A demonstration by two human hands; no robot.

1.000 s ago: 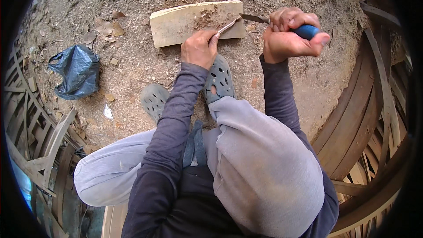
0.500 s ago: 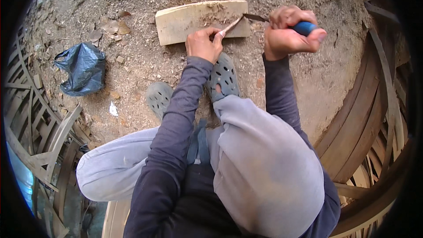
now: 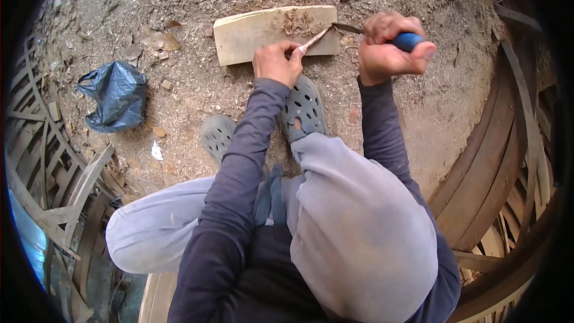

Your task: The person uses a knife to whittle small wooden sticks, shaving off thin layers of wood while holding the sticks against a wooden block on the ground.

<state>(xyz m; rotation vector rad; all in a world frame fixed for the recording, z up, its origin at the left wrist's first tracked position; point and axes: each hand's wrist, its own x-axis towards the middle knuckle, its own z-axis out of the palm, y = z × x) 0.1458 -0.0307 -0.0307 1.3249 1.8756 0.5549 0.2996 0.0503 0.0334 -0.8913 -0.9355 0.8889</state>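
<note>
We are sitting over a wide brown ground, which is carrying many wood crumbs. Long curved wood strips are bordering it on the right, and a heap of wood pieces is closing the left side. Between the right strips and our right forearm, a stretch of ground is giving room for moving. A pale board is lying before our shoes. A dark plastic bag is resting well apart, at left. Our right hand is closing around the blue handle of a knife, just beyond the board's right edge. Our left hand is pinching a thin stick, which is slanting over the board's right part, its tip meeting the blade. Curled shavings are lying on the board. Compared with one second ago, the right hand is standing slightly nearer to the board.
</note>
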